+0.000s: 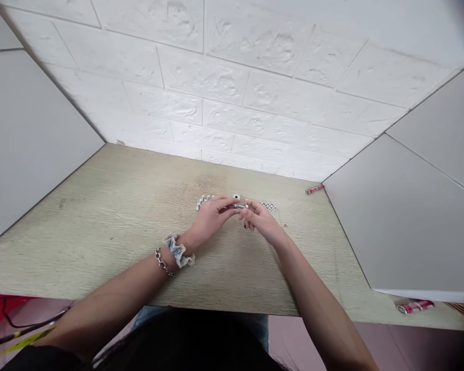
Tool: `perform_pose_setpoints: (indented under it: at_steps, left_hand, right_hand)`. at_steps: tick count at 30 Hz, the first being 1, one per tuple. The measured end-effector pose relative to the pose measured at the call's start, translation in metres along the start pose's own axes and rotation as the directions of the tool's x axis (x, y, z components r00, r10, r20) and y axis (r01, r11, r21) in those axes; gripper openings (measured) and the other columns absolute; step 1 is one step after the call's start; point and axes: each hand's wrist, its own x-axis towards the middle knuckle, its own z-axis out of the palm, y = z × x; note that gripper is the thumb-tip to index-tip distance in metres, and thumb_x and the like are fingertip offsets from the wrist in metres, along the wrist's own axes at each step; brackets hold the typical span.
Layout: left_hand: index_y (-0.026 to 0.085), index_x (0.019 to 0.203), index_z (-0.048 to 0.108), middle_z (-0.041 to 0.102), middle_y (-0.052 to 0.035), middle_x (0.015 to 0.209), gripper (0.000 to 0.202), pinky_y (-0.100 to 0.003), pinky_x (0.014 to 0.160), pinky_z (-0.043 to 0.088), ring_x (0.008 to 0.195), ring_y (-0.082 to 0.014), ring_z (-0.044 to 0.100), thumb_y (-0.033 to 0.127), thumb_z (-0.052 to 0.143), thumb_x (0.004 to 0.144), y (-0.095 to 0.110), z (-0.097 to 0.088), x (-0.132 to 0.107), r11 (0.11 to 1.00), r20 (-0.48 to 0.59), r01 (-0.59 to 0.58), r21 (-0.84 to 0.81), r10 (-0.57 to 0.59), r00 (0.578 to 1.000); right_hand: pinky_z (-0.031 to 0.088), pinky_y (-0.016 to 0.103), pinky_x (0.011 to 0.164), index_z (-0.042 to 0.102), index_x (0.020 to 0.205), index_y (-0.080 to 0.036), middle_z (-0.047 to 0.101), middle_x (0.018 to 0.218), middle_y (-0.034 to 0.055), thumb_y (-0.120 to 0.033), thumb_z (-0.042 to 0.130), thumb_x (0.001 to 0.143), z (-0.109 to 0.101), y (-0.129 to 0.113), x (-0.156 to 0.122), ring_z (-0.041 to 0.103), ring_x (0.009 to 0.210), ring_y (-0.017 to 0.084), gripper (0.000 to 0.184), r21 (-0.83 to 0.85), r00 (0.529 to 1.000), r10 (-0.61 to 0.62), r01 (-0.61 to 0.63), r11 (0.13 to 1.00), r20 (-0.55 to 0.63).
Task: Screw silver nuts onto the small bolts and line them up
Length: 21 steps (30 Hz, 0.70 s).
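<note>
Over the middle of the table, my left hand [214, 212] pinches one end of a small silver bolt [241, 206] between thumb and fingers. My right hand [262, 219] has its thumb and fingertips closed at the bolt's other end. The bolt lies roughly level between the two hands; whether a nut sits on it under my left fingertips is too small to tell. Just behind my fingers lies a round washer [236, 197]. Several bolts [201, 202] lie in a group beyond my left hand, partly covered by it. Beyond my right hand are several nuts [269, 206] set close together.
The wooden table [119, 206] meets a white brick-patterned wall [224, 108] at the back. Grey panels stand at the left [34, 134] and right [410, 206]. One red cylinder [315, 189] lies in the back right corner, another red cylinder [415, 307] near the front right edge.
</note>
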Motion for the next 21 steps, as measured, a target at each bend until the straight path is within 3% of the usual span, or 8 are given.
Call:
perform_pose_setpoints:
  at_steps: [3, 5, 12, 17, 21]
  left_hand:
    - [0.021, 0.094, 0.065, 0.066, -0.0029, 0.091, 0.021, -0.026, 0.072, 0.047, 0.079, -0.0142, 0.060, 0.029, 0.059, 0.075, 0.000, 0.000, 0.000, 1.000, -0.006, -0.023, 0.007, 0.023, 1.000]
    - [0.021, 0.094, 0.065, 0.066, -0.0031, 0.091, 0.021, -0.026, 0.074, 0.047, 0.080, -0.0141, 0.060, 0.028, 0.059, 0.076, 0.000, 0.001, -0.001, 0.999, -0.006, -0.039, 0.019, 0.039, 0.999]
    - [0.021, 0.095, 0.064, 0.066, -0.0035, 0.092, 0.021, -0.028, 0.075, 0.047, 0.080, -0.0142, 0.061, 0.025, 0.057, 0.076, -0.002, 0.001, 0.000, 0.998, 0.004, -0.054, 0.032, 0.054, 0.999]
    - [0.021, 0.095, 0.065, 0.066, -0.0038, 0.091, 0.021, -0.028, 0.074, 0.048, 0.080, -0.0145, 0.061, 0.026, 0.058, 0.076, -0.003, 0.001, 0.000, 0.999, -0.013, -0.034, 0.021, 0.035, 0.999]
    - [0.022, 0.094, 0.065, 0.066, -0.0032, 0.092, 0.020, -0.028, 0.075, 0.047, 0.083, -0.0150, 0.060, 0.027, 0.058, 0.076, -0.002, 0.001, 0.000, 0.999, -0.014, -0.030, 0.011, 0.030, 0.999]
  right_hand:
    - [0.029, 0.023, 0.041, 0.050, 0.064, -0.017, 0.051, 0.056, 0.0004, -0.063, 0.037, 0.076, 0.003, 0.006, 0.002, 0.044, 0.044, 0.008, 0.049, 0.033, 0.998, 0.067, -0.067, 0.997, 0.002]
    - [0.030, 0.023, 0.041, 0.048, 0.058, -0.017, 0.049, 0.051, 0.0004, -0.065, 0.034, 0.076, 0.005, 0.008, 0.003, 0.044, 0.043, 0.009, 0.053, 0.065, 0.996, 0.088, -0.088, 0.994, -0.001]
    - [0.036, 0.023, 0.049, 0.052, 0.067, -0.017, 0.054, 0.061, -0.0001, -0.056, 0.048, 0.075, 0.003, 0.003, 0.000, 0.047, 0.050, 0.009, 0.040, 0.193, 0.996, 0.078, -0.085, 0.978, 0.040]
    - [0.038, 0.023, 0.054, 0.055, 0.077, -0.019, 0.055, 0.069, -0.0021, -0.043, 0.060, 0.070, -0.005, 0.002, 0.002, 0.048, 0.054, 0.007, 0.026, 0.136, 1.000, 0.028, -0.028, 0.990, 0.006]
    - [0.040, 0.025, 0.060, 0.056, 0.084, -0.021, 0.055, 0.071, -0.0032, -0.032, 0.067, 0.063, -0.009, 0.002, 0.003, 0.050, 0.059, 0.008, 0.026, 0.120, 1.000, -0.014, 0.014, 0.993, 0.005]
